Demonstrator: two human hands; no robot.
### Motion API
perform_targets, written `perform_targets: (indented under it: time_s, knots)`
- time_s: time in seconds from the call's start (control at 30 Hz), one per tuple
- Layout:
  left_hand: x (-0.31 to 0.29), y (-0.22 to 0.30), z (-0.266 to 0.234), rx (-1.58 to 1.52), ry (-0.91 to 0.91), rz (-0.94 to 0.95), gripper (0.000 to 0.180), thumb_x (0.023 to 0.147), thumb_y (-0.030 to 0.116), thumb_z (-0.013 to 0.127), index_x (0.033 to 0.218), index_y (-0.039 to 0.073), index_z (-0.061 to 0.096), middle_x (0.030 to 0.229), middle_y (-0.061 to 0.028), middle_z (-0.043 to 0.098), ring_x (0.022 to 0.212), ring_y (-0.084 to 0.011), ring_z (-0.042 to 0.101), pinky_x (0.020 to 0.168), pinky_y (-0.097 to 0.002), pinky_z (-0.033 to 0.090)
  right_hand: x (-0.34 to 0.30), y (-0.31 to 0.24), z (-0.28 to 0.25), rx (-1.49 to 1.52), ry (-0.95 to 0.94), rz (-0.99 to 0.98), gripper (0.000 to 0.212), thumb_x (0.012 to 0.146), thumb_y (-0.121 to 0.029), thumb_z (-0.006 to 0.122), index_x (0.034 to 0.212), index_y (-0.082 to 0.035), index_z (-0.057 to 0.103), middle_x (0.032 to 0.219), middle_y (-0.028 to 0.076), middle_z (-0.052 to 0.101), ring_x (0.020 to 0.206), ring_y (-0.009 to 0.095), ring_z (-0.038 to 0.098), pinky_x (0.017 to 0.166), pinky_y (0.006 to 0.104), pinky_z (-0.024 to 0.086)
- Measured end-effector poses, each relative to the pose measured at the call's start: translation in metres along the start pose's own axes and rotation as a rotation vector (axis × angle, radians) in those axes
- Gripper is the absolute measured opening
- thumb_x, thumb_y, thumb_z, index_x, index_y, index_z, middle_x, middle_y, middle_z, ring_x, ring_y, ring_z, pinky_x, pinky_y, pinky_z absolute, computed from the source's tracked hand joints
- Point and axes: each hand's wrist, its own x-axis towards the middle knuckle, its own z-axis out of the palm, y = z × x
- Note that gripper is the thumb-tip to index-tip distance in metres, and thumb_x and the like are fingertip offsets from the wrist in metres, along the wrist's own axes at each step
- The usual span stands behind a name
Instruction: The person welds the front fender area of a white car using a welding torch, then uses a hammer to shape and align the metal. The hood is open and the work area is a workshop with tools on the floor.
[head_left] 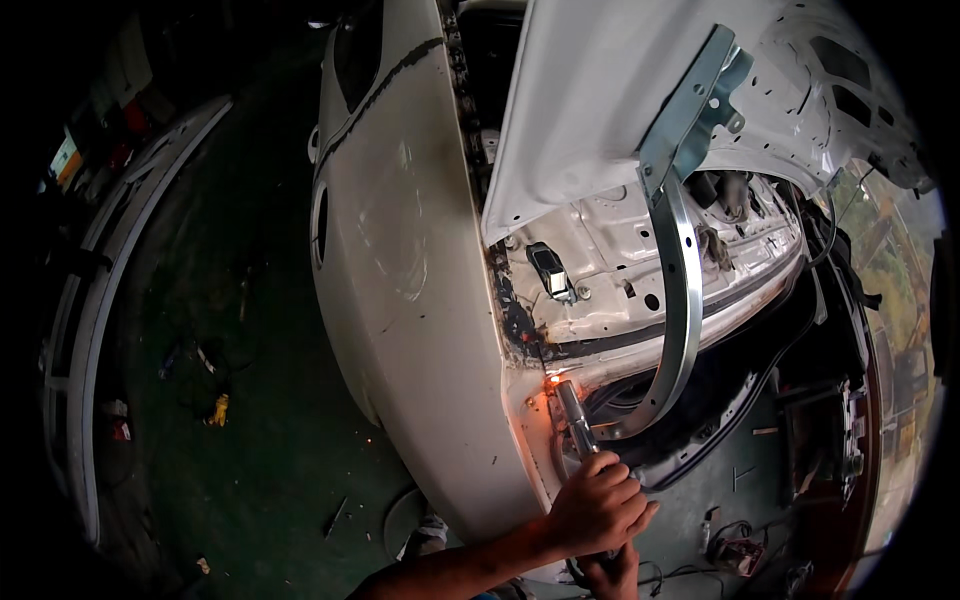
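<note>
Watching remotely, I log the left hand (600, 507) clenched round the metal tool (574, 408), right hand (613, 574) below, its grip indeterminable, tip at the car body's (410, 250) glowing corner (555, 380); scorched seam (515, 322) suggests partial progress, remainder unclear

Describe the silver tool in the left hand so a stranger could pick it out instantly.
Start at the pale car body and follow it down the picture, to beside the curved metal arm. There the left hand, with the right hand just below, grips the silver tool, short and straight. Unlike the longer, bent arm, it has a bright orange glow at its tip.
</note>
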Motion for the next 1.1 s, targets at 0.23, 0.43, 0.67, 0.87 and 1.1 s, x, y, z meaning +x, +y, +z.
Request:
perform_targets:
  time_s: [0.23, 0.43, 0.67, 0.87, 1.1]
  knots:
    - [0.0, 0.0, 0.0, 0.009, 0.003, -0.006, 0.028, 0.082, 0.018, 0.073, 0.061, 0.01, 0.057, 0.061, -0.0019, 0.049, 0.068, -0.0211, 0.052, 0.086, -0.0379, 0.043, 0.0, 0.001, 0.0, -0.029, 0.004, 0.001, 0.051, 0.094, -0.006, 0.066, 0.139, -0.002, 0.042, 0.079, 0.0, 0.059, 0.064, 0.009, 0.054, 0.058, 0.023, 0.046]
    - [-0.006, 0.003, 0.001, -0.02, -0.001, -0.068, 0.028, 0.084, 0.019, 0.072, 0.062, 0.01, 0.058, 0.065, -0.0018, 0.051, 0.07, -0.021, 0.053, 0.088, -0.0385, 0.044, -0.001, 0.013, -0.001, -0.007, -0.012, 0.018, 0.057, 0.092, 0.0, 0.065, 0.142, -0.004, 0.037, 0.088, 0.003, 0.062, 0.069, 0.01, 0.058, 0.059, 0.0239, 0.048]
    - [-0.002, -0.001, 0.002, 0.01, -0.053, -0.024, 0.027, 0.085, 0.02, 0.071, 0.063, 0.01, 0.058, 0.067, -0.0013, 0.052, 0.073, -0.0203, 0.053, 0.089, -0.0383, 0.043, -0.002, 0.022, 0.0, 0.075, 0.022, 0.089, 0.068, 0.092, 0.006, 0.063, 0.15, -0.006, 0.029, 0.097, 0.005, 0.064, 0.075, 0.01, 0.06, 0.061, 0.0236, 0.048]
    - [-0.002, 0.001, 0.0, 0.035, -0.056, -0.03, 0.027, 0.085, 0.02, 0.071, 0.064, 0.011, 0.058, 0.067, -0.001, 0.052, 0.073, -0.0196, 0.054, 0.089, -0.0379, 0.043, -0.001, 0.017, -0.002, 0.094, -0.022, 0.047, 0.061, 0.093, 0.006, 0.063, 0.146, -0.007, 0.035, 0.1, 0.005, 0.062, 0.079, 0.01, 0.06, 0.064, 0.0243, 0.05]
    - [-0.001, 0.0, 0.0, 0.01, -0.056, -0.018, 0.027, 0.083, 0.019, 0.073, 0.062, 0.01, 0.058, 0.064, -0.0021, 0.052, 0.071, -0.0206, 0.054, 0.087, -0.0395, 0.044, -0.002, 0.006, 0.001, 0.186, -0.002, 0.04, 0.064, 0.094, -0.01, 0.068, 0.146, -0.003, 0.032, 0.091, 0.003, 0.061, 0.072, 0.009, 0.058, 0.064, 0.0244, 0.049]
